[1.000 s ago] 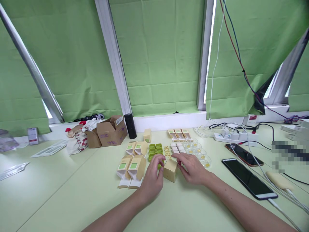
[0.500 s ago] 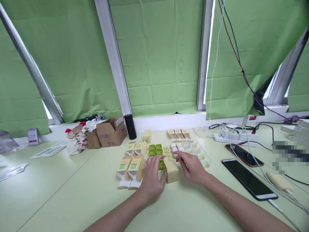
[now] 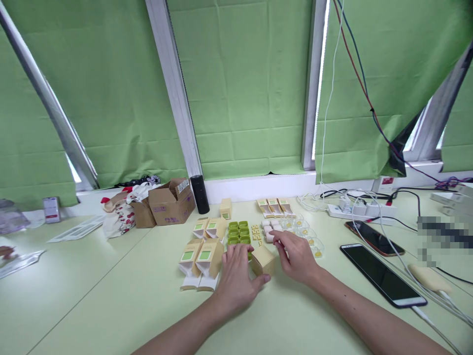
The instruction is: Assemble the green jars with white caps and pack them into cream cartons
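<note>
A small tan cardboard box (image 3: 263,260) stands on the table between my hands, turned at an angle. My left hand (image 3: 236,278) is on its left side, with the thumb at its near lower edge and the fingers towards its far left side. To its right my right hand (image 3: 297,256) hovers with bent fingers, thumb and index apart, and nothing visible in it. Its fingertips are close to several small white pieces (image 3: 269,237). Beyond my left hand lie green square cups (image 3: 239,231), partly hidden, and small yellow pieces (image 3: 256,230).
Open tan boxes (image 3: 209,256) stand left; more open boxes (image 3: 274,207) are at the back. Clear plastic cups (image 3: 316,246) lie right, near two phones (image 3: 382,273) and a power strip (image 3: 362,212). A brown carton (image 3: 172,204) and black cylinder (image 3: 199,194) stand behind. Another person's hand (image 3: 5,252) shows far left.
The small box has turned, and its top now faces me more. My left thumb has moved right across its near edge. Another person's hand has appeared at the far left.
</note>
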Demonstrator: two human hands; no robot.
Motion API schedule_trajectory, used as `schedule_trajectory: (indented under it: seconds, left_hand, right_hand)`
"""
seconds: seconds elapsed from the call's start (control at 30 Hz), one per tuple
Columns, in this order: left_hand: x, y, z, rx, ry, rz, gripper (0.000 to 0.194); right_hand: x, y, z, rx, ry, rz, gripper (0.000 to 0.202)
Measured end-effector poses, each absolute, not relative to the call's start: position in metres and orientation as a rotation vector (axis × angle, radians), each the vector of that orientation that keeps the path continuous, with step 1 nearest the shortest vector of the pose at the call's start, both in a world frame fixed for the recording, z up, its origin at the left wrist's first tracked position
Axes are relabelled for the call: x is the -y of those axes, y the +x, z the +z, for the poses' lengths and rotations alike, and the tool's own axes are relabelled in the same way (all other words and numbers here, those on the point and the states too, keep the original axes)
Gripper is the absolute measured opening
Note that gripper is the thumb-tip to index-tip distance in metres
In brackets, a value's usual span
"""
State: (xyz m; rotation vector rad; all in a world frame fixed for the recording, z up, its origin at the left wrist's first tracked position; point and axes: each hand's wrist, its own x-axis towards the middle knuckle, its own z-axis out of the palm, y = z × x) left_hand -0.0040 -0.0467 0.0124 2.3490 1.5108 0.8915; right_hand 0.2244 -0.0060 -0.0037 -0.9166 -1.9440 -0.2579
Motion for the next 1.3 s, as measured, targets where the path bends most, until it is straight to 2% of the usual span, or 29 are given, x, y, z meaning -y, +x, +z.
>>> schedule_trajectory:
  seconds: [0.27,0.67,0.93,1.3]
  left_hand:
    - [0.049,0.003,0.009,-1.507,2.344,0.904,0.040]
    - [0.048,-0.002,0.006,-1.190,2.328,1.343,0.049]
    - [0.045,-0.009,0.012,-1.102,2.731,1.582,0.046]
    - [0.045,-0.006,0.018,-1.154,3.061,1.514,0.041]
  right_hand:
    - [0.008,0.222,-0.002,1.917,-0.904,-0.287,0.030]
    - [0.024,0.216,0.009,1.889,-0.778,-0.192,0.021]
    - [0.033,0.207,0.007,1.906,-0.683,-0.082,0.039]
    - [0.033,0.200,-0.004,1.976,-0.768,-0.079,0.049]
